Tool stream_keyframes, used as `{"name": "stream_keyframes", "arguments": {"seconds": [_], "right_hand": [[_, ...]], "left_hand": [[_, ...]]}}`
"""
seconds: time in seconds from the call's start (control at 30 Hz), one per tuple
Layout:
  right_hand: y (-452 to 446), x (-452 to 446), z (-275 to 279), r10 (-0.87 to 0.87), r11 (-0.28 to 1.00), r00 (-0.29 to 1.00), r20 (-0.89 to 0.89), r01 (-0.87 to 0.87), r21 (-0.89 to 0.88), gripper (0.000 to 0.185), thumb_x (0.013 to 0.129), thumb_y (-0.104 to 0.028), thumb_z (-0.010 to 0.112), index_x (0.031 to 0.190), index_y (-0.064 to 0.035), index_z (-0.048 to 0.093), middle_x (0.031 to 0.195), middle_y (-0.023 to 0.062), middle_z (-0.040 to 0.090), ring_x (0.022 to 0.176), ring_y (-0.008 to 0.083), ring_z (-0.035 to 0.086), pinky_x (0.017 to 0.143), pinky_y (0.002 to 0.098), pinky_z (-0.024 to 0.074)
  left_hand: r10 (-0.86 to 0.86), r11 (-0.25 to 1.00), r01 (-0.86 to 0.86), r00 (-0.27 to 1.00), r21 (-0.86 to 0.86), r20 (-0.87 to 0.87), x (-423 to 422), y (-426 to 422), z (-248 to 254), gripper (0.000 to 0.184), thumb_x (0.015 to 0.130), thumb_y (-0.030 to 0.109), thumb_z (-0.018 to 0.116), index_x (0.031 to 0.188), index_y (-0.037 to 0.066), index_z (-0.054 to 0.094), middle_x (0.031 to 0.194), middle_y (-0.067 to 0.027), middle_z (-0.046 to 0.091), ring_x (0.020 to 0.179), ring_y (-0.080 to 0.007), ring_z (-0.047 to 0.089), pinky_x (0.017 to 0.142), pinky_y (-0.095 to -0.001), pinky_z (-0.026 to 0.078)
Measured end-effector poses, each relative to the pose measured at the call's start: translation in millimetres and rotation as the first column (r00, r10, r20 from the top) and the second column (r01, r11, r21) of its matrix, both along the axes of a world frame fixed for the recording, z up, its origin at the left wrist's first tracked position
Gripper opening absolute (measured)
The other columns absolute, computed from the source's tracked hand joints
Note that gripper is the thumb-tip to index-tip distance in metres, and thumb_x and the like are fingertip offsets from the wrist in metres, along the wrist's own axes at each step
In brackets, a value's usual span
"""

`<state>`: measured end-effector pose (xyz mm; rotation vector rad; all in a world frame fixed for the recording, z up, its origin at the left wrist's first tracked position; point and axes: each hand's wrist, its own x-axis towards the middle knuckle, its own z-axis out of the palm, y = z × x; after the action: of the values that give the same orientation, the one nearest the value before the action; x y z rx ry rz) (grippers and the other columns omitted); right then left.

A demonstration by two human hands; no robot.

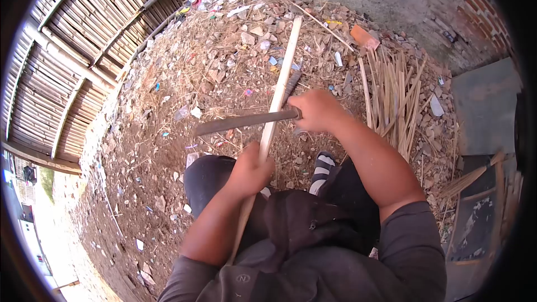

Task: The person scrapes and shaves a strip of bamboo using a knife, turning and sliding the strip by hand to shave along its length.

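Observation:
My left hand (251, 170) is closed around a long, pale bamboo strip (284, 72), which slants from my lap up and away in front of me. My right hand (319, 111) is wrapped round the handle of a machete (240, 122). The dark blade points left and lies across the strip, beyond my left hand; whether its edge bites into the bamboo I cannot tell. Just past my right hand is a dark, narrow length (292, 85), partly hidden by the strip, whose kind is unclear.
A heap of thin split strips (394, 98) lies on the ground to the right, near an orange brick piece (364, 37). Rubble and litter cover the dirt (151, 162). A bamboo fence (84, 28) stands left, a brick wall (380, 0) behind, grey panels (486, 106) right.

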<state>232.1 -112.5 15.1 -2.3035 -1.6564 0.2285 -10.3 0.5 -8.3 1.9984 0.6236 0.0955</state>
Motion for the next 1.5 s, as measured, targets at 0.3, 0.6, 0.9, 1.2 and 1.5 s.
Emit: {"name": "stream_keyframes", "arguments": {"seconds": [0.3,0.6,0.9,1.2,1.5], "right_hand": [[-3.9,-4.5,14.2,0.053,0.998,0.998,0.044,-0.054,0.016,0.027,0.073,-0.021,0.074,0.096,-0.0073,0.07,0.078,0.0175,0.07,0.075,0.0404,0.068,0.071,0.0472,0.055],[-5.3,6.0,6.8,-0.144,0.989,0.987,-0.076,0.142,-0.036,0.028,0.076,-0.025,0.069,0.1,-0.0099,0.071,0.087,0.0179,0.071,0.087,0.0401,0.07,0.076,0.0498,0.0563],[-5.5,21.5,-0.1,-0.188,0.979,0.969,-0.162,0.198,0.047,0.029,0.075,-0.021,0.073,0.098,-0.0037,0.068,0.079,0.0215,0.068,0.081,0.0394,0.07,0.073,0.0512,0.0544],[1.6,29.0,-0.1,-0.275,0.959,0.929,-0.248,0.283,-0.004,0.041,0.074,-0.019,0.07,0.11,-0.0022,0.072,0.083,0.0216,0.071,0.081,0.0389,0.071,0.074,0.0475,0.0553],[6.5,16.4,-3.9,-0.128,0.992,0.98,-0.153,0.129,-0.002,0.02,0.075,-0.023,0.071,0.09,-0.0093,0.071,0.082,0.0161,0.071,0.084,0.0377,0.071,0.076,0.0508,0.0557]], "left_hand": [[0.012,1.0,-0.012,1.0,0.025,0.004,3.5,1.6,-3.5,0.03,0.089,0.019,0.072,0.095,-0.002,0.052,0.076,-0.0112,0.058,0.071,-0.0182,0.057,0.063,-0.0396,0.048],[0.025,0.973,-0.015,0.999,0.231,-0.043,3.4,-7.8,-2.7,0.036,0.089,0.027,0.072,0.094,-0.004,0.052,0.08,-0.0264,0.063,0.075,-0.042,0.065,0.069,-0.0485,0.05],[0.03,0.966,-0.006,0.996,0.26,-0.088,3.0,-10.7,1.9,0.034,0.088,0.024,0.07,0.096,-0.003,0.052,0.084,-0.0312,0.064,0.085,-0.0505,0.066,0.074,-0.0528,0.051],[-0.003,0.952,0.034,0.995,0.306,-0.103,3.4,-9.5,5.7,0.031,0.09,0.024,0.063,0.097,-0.003,0.051,0.084,-0.0334,0.067,0.083,-0.0528,0.067,0.076,-0.0591,0.052],[0.006,0.964,0.028,0.992,0.265,-0.127,5.9,-3.3,8.9,0.033,0.089,0.024,0.064,0.099,-0.004,0.053,0.088,-0.0342,0.067,0.087,-0.0532,0.066,0.078,-0.0567,0.053]]}}
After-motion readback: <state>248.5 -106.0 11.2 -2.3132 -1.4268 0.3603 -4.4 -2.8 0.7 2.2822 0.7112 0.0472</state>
